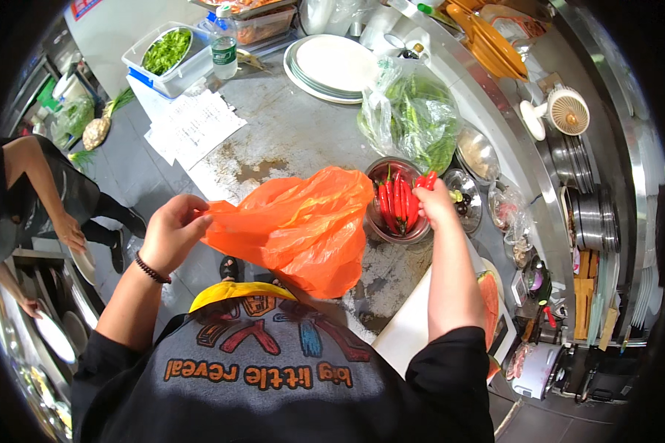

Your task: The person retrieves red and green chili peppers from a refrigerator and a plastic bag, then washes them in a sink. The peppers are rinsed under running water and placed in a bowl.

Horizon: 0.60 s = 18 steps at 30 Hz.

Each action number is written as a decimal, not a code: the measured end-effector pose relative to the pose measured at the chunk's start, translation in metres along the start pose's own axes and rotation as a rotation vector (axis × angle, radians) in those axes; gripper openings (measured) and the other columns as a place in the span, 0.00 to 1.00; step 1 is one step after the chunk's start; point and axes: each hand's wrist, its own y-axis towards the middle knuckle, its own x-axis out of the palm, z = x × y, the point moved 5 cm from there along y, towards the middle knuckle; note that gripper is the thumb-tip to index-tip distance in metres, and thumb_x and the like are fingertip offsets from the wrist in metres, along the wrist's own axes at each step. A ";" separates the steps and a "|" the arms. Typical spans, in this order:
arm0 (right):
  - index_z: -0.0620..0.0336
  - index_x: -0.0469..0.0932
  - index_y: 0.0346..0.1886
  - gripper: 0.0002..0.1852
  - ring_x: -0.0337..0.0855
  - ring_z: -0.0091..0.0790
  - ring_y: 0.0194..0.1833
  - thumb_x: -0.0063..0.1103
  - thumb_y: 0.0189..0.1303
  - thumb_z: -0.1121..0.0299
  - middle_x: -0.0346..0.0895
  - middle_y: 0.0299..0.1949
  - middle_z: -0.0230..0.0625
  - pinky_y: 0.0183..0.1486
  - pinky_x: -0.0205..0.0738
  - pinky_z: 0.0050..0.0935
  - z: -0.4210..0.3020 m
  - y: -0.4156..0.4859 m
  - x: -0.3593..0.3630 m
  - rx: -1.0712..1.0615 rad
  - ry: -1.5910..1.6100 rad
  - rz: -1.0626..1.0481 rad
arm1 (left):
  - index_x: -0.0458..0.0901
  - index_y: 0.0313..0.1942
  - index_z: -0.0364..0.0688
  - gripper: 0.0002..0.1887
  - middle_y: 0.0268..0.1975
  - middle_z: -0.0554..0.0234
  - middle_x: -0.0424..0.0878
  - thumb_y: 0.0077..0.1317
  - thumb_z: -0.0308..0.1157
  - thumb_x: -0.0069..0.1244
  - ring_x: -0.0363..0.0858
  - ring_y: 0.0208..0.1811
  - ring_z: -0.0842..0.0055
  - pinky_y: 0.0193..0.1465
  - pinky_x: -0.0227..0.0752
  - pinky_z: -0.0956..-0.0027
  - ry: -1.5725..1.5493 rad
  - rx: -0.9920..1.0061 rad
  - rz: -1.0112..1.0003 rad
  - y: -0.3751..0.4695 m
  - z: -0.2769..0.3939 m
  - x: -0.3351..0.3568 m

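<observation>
Pinched in the fingers of my left hand [179, 227] is the edge of an orange plastic bag [305, 232], which spreads across the table's near edge. The bag's contents, if any, are hidden. My right hand [435, 202] grips a few red chili peppers [425, 180] at the right rim of a round bowl [375, 221]. Inside the bowl lie several more long red chilies [396, 199]. Directly behind it rests a clear plastic bag of green vegetables [415, 116].
White plates [332, 63] are stacked at the back, near a water bottle [224, 47] and a tub of chopped greens [168, 52]. Papers [195, 127] lie at left. Metal bowls [478, 152] line the right. A co-worker [50, 199] holds plates at far left.
</observation>
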 end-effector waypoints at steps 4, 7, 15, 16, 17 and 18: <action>0.61 0.70 0.37 0.12 0.67 0.23 0.17 0.56 0.49 0.71 0.71 0.26 0.34 0.16 0.63 0.23 0.006 0.001 0.017 0.033 0.047 -0.103 | 0.69 0.43 0.35 0.12 0.32 0.67 0.74 0.59 0.22 0.46 0.72 0.32 0.86 0.36 0.68 0.81 -0.184 0.049 0.034 -0.020 0.024 0.001; 0.60 0.69 0.38 0.12 0.67 0.23 0.18 0.55 0.49 0.71 0.71 0.25 0.32 0.17 0.63 0.23 0.004 -0.002 0.013 0.014 0.020 -0.147 | 0.67 0.46 0.36 0.14 0.37 0.64 0.74 0.58 0.20 0.44 0.73 0.38 0.82 0.42 0.68 0.77 -0.410 0.148 -0.022 -0.031 0.044 0.007; 0.57 0.70 0.39 0.11 0.65 0.21 0.19 0.54 0.51 0.71 0.71 0.25 0.30 0.18 0.63 0.21 0.009 -0.003 0.004 0.052 0.089 -0.194 | 0.61 0.56 0.39 0.26 0.54 0.51 0.68 0.54 0.17 0.43 0.73 0.43 0.75 0.47 0.68 0.72 -0.790 0.249 -0.259 -0.035 0.081 0.010; 0.56 0.69 0.39 0.11 0.65 0.21 0.19 0.54 0.51 0.71 0.71 0.25 0.30 0.18 0.62 0.21 0.012 -0.001 0.002 0.048 0.074 -0.191 | 0.56 0.59 0.41 0.32 0.57 0.52 0.64 0.53 0.19 0.45 0.73 0.44 0.73 0.48 0.69 0.71 -0.829 0.221 -0.278 -0.038 0.091 0.012; 0.57 0.69 0.38 0.10 0.65 0.21 0.19 0.54 0.51 0.71 0.71 0.25 0.30 0.18 0.62 0.21 0.015 0.000 -0.001 0.042 0.084 -0.184 | 0.50 0.63 0.44 0.37 0.60 0.54 0.60 0.52 0.20 0.47 0.73 0.44 0.72 0.48 0.69 0.69 -0.868 0.193 -0.296 -0.039 0.100 0.016; 0.57 0.69 0.38 0.10 0.65 0.21 0.19 0.54 0.51 0.71 0.71 0.25 0.29 0.18 0.62 0.21 0.013 0.001 0.000 0.030 0.093 -0.189 | 0.47 0.64 0.45 0.40 0.61 0.56 0.58 0.51 0.21 0.49 0.73 0.45 0.71 0.48 0.69 0.68 -0.850 0.220 -0.326 -0.040 0.106 0.019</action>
